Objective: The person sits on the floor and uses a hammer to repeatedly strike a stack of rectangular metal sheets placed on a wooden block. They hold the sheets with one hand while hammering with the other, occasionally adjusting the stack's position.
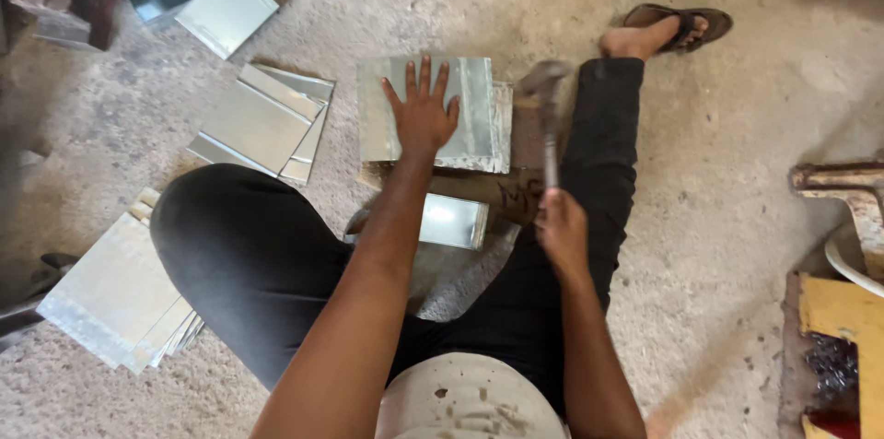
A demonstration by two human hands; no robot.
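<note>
Hammering seam edge: left hand (pixel 422 113) splayed flat, pinning shiny folded galvanised sheet-metal piece (pixel 433 112) on wooden block (pixel 479 190) on concrete floor (pixel 718 218). Right hand (pixel 562 229) fist-closed round blurred steel hammer (pixel 545 107), head beside sheet's right edge. Next blow likely needs square aim, fingers kept away.

A sheet-metal workshop: stacks of cut metal sheets (pixel 115 296) lie on a rough concrete floor (pixel 718 245).

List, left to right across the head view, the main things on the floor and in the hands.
Stack of flat grey metal sheets → folded metal sheets → left hand pressing a shiny metal sheet → blurred hammer in right hand → brown sandal.
</note>
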